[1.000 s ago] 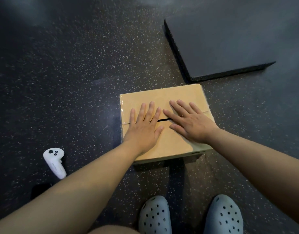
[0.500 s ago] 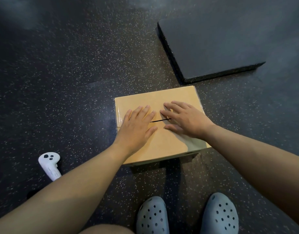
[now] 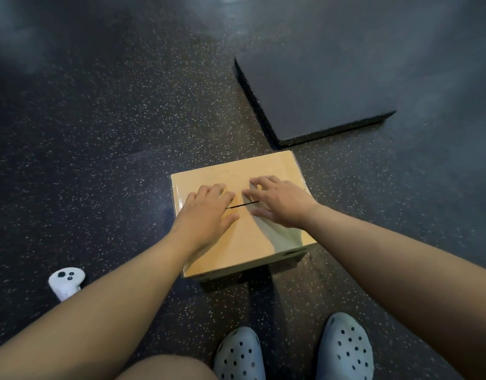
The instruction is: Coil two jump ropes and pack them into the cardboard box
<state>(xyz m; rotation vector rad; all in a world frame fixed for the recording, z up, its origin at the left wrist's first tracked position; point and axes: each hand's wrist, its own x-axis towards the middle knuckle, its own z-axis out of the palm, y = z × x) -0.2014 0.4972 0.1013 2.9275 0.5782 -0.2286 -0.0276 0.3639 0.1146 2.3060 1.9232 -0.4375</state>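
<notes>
We read this as a gym or exercise room. The dark rubber floor flecked with pale specks point(image 3: 104, 138) spreads all around the hands, and a thick square black foam mat with a granular edge point(image 3: 313, 91) lies on it beyond the right hand point(image 3: 280, 201). Indoor light falls dimly.
</notes>
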